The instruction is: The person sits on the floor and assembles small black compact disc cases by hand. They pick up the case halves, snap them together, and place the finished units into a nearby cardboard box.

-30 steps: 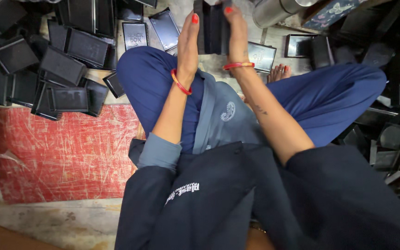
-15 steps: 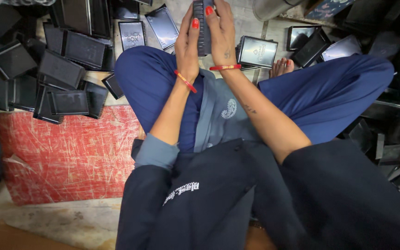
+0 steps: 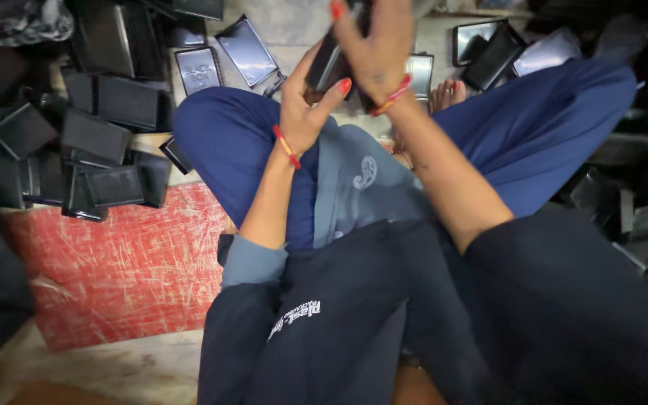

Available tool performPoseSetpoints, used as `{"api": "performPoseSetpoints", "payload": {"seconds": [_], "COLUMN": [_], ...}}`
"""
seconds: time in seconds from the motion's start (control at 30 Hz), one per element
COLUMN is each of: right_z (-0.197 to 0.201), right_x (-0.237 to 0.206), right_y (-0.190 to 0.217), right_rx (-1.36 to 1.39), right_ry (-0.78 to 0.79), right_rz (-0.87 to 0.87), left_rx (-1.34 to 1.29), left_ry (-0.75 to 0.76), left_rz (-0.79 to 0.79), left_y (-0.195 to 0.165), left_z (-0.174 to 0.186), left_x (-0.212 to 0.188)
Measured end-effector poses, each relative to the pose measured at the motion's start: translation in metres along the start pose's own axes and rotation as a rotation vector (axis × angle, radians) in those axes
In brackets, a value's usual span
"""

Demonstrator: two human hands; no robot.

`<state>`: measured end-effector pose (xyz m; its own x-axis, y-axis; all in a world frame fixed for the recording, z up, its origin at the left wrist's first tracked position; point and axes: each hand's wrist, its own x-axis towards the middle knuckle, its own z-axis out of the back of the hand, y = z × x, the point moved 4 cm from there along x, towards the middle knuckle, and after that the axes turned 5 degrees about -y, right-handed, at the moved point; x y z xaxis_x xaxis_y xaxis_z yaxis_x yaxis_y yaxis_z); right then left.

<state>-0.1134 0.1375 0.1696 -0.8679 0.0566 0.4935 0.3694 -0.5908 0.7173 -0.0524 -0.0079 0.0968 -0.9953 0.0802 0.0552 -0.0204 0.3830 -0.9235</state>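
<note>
— What lies nearest?

— A scratched red mat [image 3: 125, 274] on the floor, beside the person's crossed legs in blue trousers.

— And the hands?

— Raised above the lap. The left hand [image 3: 305, 112] cups the underside of a slim black rectangular case [image 3: 329, 61], thumb up; the right hand [image 3: 375, 46] closes round it from above, fingers wrapped over its top. The case is dark, flat, slightly glossy, tilted on edge between both palms.

— Any containers?

— Beyond the knees, heaps of flat black boxes [image 3: 95, 139] lie on the floor, left and right. Whether anything is inside them, I cannot tell. Several shut ones with glossy lids [image 3: 247, 51] lie farthest back.
</note>
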Motion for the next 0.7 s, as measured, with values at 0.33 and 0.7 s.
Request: {"api": "performPoseSetpoints", "payload": {"seconds": [0.33, 0.7], "right_z": [0.078, 0.052], "right_x": [-0.040, -0.097], "right_y": [-0.063, -0.190], "right_rx": [0.020, 0.169], "right_ry": [-0.024, 0.177], "right_rz": [-0.280, -0.872], "left_rx": [0.384, 0.619], "left_ry": [-0.073, -0.182], "left_rz": [0.024, 0.201], "left_y": [-0.012, 0.081], "left_z": [-0.056, -0.035], "left_x": [0.003, 0.030]}}
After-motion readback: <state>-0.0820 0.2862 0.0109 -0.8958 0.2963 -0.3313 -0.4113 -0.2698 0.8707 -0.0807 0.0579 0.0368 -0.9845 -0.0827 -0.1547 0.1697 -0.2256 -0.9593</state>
